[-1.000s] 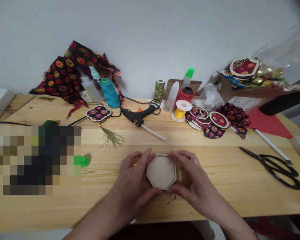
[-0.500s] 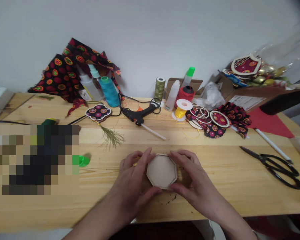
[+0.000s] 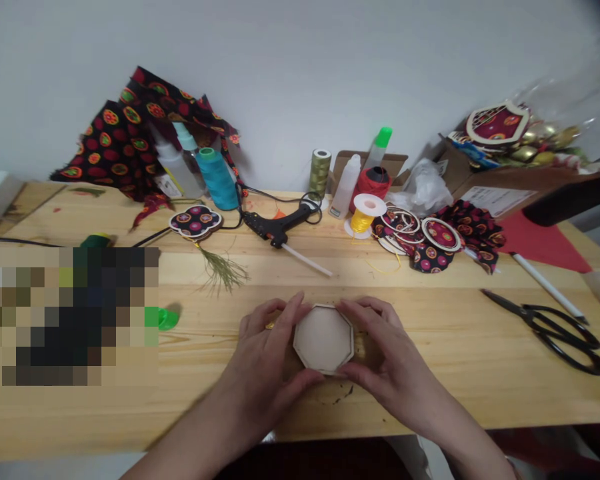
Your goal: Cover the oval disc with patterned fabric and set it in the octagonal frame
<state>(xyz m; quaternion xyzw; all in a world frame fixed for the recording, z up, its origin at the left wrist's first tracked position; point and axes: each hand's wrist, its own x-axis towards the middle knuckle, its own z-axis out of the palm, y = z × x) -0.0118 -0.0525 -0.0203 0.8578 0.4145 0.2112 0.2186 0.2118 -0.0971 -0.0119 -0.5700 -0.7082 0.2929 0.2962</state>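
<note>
Octagonal tray (image 3: 324, 339) held between the left hand (image 3: 265, 353) and right hand (image 3: 387, 350), on the near side of the glue gun (image 3: 273, 225).
Each hand is curved part-open, fingers and thumb touching its own side of the tray, so neither is nearer. The outline is nearly even, with no clear long axis; whether it rests on the worktop (image 3: 445, 333) cannot be told.

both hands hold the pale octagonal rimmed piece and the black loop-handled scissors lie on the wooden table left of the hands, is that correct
The left hand and right hand do hold the pale octagonal rimmed piece, but the side is wrong: the head view shows the black loop-handled scissors lying on the wooden table to the hands' right, not left.
</note>
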